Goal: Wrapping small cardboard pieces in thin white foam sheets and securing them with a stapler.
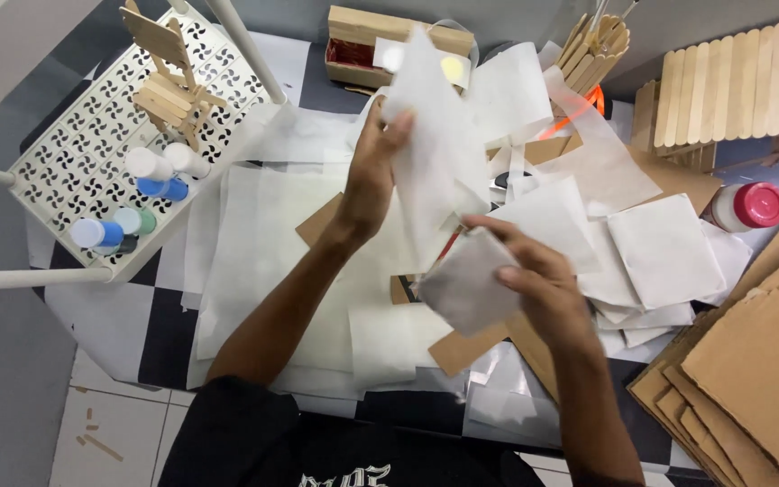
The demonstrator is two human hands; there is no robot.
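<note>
My left hand is raised over the floor and grips a large sheet of thin white paper by its upper edge, so the sheet hangs down. My right hand is lower and to the right, fingers closed on a smaller greyish-white paper piece. Both hands are above a spread of several white paper sheets and brown cardboard pieces lying on the black-and-white checkered floor.
A white perforated shelf at left carries small paint bottles and a craft-stick chair. Stacked cardboard lies at right, a red-capped bottle beside it. Craft-stick structures and a wooden box stand behind.
</note>
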